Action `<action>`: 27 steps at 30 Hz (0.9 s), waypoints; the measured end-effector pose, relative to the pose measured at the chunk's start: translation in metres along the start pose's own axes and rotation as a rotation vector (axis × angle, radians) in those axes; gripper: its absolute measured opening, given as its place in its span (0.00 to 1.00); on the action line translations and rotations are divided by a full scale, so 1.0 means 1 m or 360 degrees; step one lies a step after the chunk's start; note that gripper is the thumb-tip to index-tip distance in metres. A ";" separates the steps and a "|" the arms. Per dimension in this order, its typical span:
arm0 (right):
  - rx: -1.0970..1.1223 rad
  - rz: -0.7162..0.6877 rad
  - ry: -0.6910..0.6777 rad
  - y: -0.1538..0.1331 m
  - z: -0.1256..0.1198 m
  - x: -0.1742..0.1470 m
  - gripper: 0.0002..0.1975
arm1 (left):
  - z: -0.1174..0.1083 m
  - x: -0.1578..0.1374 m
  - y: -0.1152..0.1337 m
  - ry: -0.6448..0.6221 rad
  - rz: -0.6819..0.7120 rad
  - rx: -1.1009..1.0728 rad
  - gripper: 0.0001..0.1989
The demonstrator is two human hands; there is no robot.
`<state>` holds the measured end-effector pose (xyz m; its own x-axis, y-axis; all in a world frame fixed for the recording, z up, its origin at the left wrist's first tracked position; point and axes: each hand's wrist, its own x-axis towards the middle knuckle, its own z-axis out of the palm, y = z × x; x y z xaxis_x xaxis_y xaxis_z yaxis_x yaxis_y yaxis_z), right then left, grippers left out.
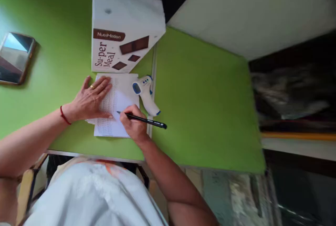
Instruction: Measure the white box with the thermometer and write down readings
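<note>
A stack of paper sheets (126, 91) lies on the green table, the top one covered with small rows of marks on its left part. Flat on that left part rests my left hand (93, 98), fingers spread, a ring on one finger and a red string at the wrist. My right hand (135, 124) grips a black pen (147, 119), its tip at the paper near the middle. Just beyond the right hand, a white and blue infrared thermometer (147, 96) lies against the paper's right edge.
A white box (126, 19) with brown print stands right behind the paper. A phone (16, 58) lies at the far left of the green table (204, 107). A pale wall panel (249, 9) rises behind the table; shelves (296, 135) stand to the right.
</note>
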<state>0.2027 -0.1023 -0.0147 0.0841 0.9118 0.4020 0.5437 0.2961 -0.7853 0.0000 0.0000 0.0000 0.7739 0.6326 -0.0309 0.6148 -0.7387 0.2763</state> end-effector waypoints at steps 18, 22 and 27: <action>0.0044 0.0083 0.0002 -0.001 0.000 0.000 0.09 | 0.004 -0.001 -0.004 0.0081 0.0049 -0.0113 0.59; 0.0025 0.0147 -0.0030 -0.001 0.000 0.000 0.09 | 0.005 -0.001 -0.004 0.0096 0.0045 -0.0120 0.58; 0.0013 0.0136 -0.0042 0.000 0.000 0.000 0.09 | 0.004 -0.001 -0.004 0.0093 0.0050 -0.0124 0.58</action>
<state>0.2029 -0.1029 -0.0143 0.1074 0.9410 0.3209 0.5287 0.2193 -0.8200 -0.0026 0.0018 -0.0054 0.7809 0.6237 0.0343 0.5752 -0.7394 0.3500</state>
